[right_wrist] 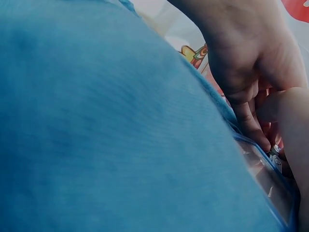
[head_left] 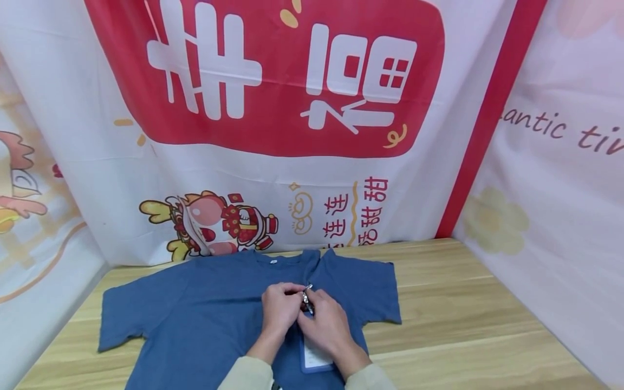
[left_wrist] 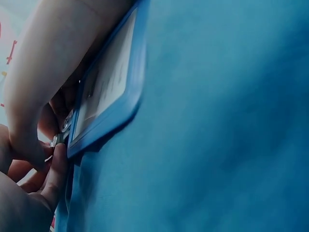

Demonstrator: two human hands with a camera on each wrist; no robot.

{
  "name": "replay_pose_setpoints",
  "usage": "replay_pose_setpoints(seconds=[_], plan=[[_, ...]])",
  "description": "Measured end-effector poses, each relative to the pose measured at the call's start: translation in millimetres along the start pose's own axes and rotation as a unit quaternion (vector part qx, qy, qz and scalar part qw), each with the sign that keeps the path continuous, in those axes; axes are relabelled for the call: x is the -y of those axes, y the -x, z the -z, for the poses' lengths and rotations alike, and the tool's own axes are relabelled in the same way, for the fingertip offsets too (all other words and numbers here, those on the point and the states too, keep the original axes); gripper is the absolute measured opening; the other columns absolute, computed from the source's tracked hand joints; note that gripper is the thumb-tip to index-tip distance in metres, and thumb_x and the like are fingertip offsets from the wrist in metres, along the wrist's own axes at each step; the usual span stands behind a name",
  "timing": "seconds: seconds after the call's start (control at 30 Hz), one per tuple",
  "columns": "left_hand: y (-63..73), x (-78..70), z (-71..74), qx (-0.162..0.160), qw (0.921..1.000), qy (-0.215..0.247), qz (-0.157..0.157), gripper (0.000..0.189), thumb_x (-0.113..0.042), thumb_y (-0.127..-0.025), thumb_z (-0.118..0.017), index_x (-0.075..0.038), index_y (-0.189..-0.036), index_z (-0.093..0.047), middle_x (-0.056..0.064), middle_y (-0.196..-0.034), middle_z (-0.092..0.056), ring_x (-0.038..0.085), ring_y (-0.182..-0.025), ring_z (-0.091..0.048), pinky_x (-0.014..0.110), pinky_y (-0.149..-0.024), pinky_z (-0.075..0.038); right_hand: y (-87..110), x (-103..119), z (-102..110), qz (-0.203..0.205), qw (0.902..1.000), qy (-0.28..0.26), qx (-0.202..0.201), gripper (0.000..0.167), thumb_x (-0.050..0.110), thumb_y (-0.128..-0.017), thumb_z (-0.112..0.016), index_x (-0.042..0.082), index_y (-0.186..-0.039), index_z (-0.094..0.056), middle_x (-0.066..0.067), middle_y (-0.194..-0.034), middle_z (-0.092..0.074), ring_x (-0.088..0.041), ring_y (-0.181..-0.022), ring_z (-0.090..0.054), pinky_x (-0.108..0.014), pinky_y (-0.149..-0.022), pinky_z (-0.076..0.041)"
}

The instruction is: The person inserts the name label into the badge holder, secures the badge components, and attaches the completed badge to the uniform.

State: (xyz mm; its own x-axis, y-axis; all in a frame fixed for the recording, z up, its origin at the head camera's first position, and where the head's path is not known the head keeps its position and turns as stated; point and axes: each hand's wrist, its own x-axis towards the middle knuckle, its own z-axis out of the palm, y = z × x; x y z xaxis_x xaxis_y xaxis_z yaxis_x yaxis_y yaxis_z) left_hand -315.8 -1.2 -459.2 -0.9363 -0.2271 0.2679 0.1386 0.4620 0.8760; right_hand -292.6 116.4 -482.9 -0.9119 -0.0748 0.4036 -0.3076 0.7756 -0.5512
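A dark blue T-shirt [head_left: 214, 309] lies spread on the table, its collar toward the back wall. On its chest, at the right side, rests a blue-framed badge holder [head_left: 317, 358] with a white card inside. A small metal clip [head_left: 306, 297] tops the holder. My left hand [head_left: 281, 313] pinches this clip from the left, thumb and finger close against the metal in the left wrist view. From the other side my right hand [head_left: 329, 324] pinches the clip too, partly covering the badge holder. Fingers hide where clip and shirt fabric meet.
The wood-grain table [head_left: 448, 319] extends to the right of the shirt. A printed cloth [head_left: 273, 168] hangs as the back wall, with further cloth walls at the left and right [head_left: 560, 216] edges of the table.
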Motion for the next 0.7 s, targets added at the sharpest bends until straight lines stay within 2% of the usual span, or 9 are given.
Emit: replay_pose_setpoints(seconds=[0.2,0.3,0.4,0.53,0.7], plan=[[1.8,1.3,1.9,0.029,0.9969,0.051,0.051,0.017,0.003,-0.085,-0.073,-0.006,-0.090,-0.087,0.008,-0.087,-0.082,0.014,-0.073,-0.073,0.028,-0.069,-0.060,-1.3,0.8,-1.0,-0.018,0.9997,-0.018,0.005,0.041,0.030,-0.090,-0.077,0.014,-0.128,-0.078,0.005,-0.089,-0.067,-0.017,-0.079,-0.065,-0.034,-0.069,-0.053],[3.4,2.8,1.5,0.038,0.9926,0.081,0.082,0.017,0.001,-0.088,-0.074,-0.006,-0.095,-0.087,0.009,-0.087,-0.082,0.013,-0.069,-0.072,0.025,-0.067,-0.058,-2.2,1.3,-1.9,-0.039,0.9986,-0.036,0.002,0.042,0.031,-0.091,-0.077,0.012,-0.128,-0.079,0.003,-0.093,-0.072,-0.018,-0.086,-0.070,-0.036,-0.074,-0.057],[4.4,4.5,1.3,0.043,0.9894,0.093,0.103,0.015,-0.003,-0.091,-0.075,-0.007,-0.098,-0.087,0.009,-0.094,-0.082,0.016,-0.082,-0.074,0.026,-0.073,-0.059,-3.8,0.8,-3.3,-0.065,0.9962,-0.057,-0.001,0.040,0.031,-0.092,-0.077,0.010,-0.126,-0.080,0.002,-0.096,-0.075,-0.015,-0.089,-0.070,-0.034,-0.077,-0.058],[4.6,6.3,2.5,0.058,0.9840,0.114,0.124,0.014,-0.007,-0.094,-0.077,-0.006,-0.105,-0.085,0.011,-0.105,-0.082,0.019,-0.099,-0.072,0.029,-0.082,-0.059,-6.6,-0.9,-4.1,-0.099,0.9902,-0.098,-0.004,0.040,0.026,-0.092,-0.080,0.005,-0.125,-0.079,0.000,-0.096,-0.075,-0.010,-0.086,-0.066,-0.028,-0.075,-0.056],[4.6,8.7,3.3,0.079,0.9728,0.161,0.146,0.019,-0.006,-0.096,-0.076,0.000,-0.113,-0.081,0.013,-0.104,-0.081,0.013,-0.089,-0.072,0.027,-0.078,-0.061,-8.2,-2.8,-3.6,-0.128,0.9808,-0.146,-0.013,0.038,0.014,-0.088,-0.083,0.000,-0.123,-0.078,-0.002,-0.093,-0.074,-0.008,-0.082,-0.063,-0.022,-0.069,-0.053]])
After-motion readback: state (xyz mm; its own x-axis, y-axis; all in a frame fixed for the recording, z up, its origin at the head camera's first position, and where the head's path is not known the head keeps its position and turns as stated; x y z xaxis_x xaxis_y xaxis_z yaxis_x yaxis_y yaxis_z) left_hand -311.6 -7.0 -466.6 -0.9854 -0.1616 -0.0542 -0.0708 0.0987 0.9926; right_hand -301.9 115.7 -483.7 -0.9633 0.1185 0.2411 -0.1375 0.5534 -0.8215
